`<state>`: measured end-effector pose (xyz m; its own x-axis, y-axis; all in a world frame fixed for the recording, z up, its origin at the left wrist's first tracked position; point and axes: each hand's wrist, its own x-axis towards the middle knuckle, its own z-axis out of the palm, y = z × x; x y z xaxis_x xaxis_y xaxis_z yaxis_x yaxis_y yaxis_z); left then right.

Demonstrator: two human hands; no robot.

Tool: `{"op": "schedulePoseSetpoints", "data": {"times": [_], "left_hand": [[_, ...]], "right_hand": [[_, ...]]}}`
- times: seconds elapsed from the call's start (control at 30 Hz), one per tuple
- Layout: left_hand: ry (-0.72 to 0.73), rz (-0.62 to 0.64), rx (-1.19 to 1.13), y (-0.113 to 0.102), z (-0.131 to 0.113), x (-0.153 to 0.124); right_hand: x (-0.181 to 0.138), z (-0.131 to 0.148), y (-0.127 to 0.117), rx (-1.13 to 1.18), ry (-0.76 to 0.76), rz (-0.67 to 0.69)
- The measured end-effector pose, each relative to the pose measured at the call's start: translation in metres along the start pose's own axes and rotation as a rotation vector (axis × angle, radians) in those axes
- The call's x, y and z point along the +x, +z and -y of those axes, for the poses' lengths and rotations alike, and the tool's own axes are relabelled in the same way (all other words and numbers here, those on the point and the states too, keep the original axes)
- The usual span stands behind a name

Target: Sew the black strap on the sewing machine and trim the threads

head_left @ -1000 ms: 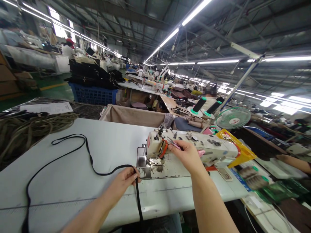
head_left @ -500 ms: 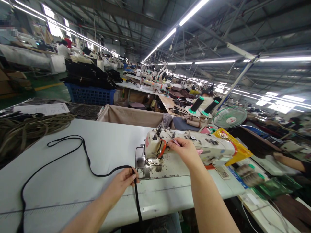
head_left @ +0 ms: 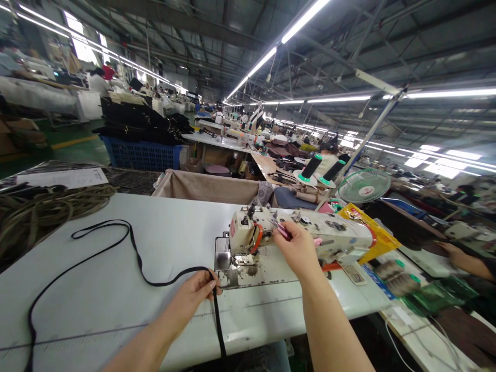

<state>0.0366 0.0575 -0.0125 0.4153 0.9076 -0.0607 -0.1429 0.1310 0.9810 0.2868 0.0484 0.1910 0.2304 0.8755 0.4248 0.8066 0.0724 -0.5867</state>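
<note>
Narrow black fabric strap (head_left: 218, 320): lying in a loose winding curve across the smooth pale-white table (head_left: 178, 227), looping back near the far left, passing through the left hand (head_left: 199, 287), then running down to the front edge.

Left fingers: pinched narrow, thumb against fingertips, holding the strap just beside the near left corner of the worn, paint-chipped machine bed (head_left: 279, 271).

Right hand (head_left: 294, 245): closed around a small pink-handled metal tool (head_left: 284, 232), pointing blades up and leftward; too small to tell whether parted or together.

Cream-coloured metal sewing machine (head_left: 349, 235): standing behind the right hand; cannot tell whether touched by it.

Table's left side: bearing a tangled heap of olive-brown straps (head_left: 77, 204), near a white printed paper sheet (head_left: 65, 178).

Behind the table: a beige cloth-lined bin (head_left: 209, 187), then a blue plastic crate (head_left: 143, 155) piled with black material.

Right side: a bright yellow plastic bag (head_left: 387, 238) by the machine's end, a round green-rimmed fan (head_left: 364, 186) beyond, a co-worker's hand (head_left: 449, 250) farther right.
</note>
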Motion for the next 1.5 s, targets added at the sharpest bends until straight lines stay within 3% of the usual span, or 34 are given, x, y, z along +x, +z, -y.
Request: {"op": "schedulePoseSetpoints", "data": {"times": [0.6, 0.87, 1.0, 1.13, 1.23, 1.33, 1.5], "left_hand": [[0.000, 0.013, 0.008, -0.001, -0.004, -0.005], [0.000, 0.011, -0.003, -0.001, -0.005, -0.004], [-0.003, 0.018, 0.002, -0.001, -0.002, -0.004], [0.001, -0.016, -0.001, 0.001, -0.003, -0.006], [0.002, -0.006, 0.012, 0.001, -0.005, -0.006], [-0.001, 0.042, 0.035, 0.000, -0.006, -0.004], [0.015, -0.003, 0.021, 0.002, -0.004, -0.004]], "right_hand": [[-0.042, -0.035, -0.012, -0.054, 0.155, 0.034], [-0.043, -0.048, -0.041, -0.197, 0.152, -0.068], [-0.020, -0.033, -0.046, -0.240, 0.019, -0.101], [0.023, -0.019, -0.041, -0.224, -0.101, -0.102], [0.055, -0.012, -0.034, -0.270, 0.008, -0.017], [0.079, -0.010, -0.023, -0.162, 0.091, 0.085], [0.110, -0.017, -0.005, 0.079, 0.145, 0.062]]}}
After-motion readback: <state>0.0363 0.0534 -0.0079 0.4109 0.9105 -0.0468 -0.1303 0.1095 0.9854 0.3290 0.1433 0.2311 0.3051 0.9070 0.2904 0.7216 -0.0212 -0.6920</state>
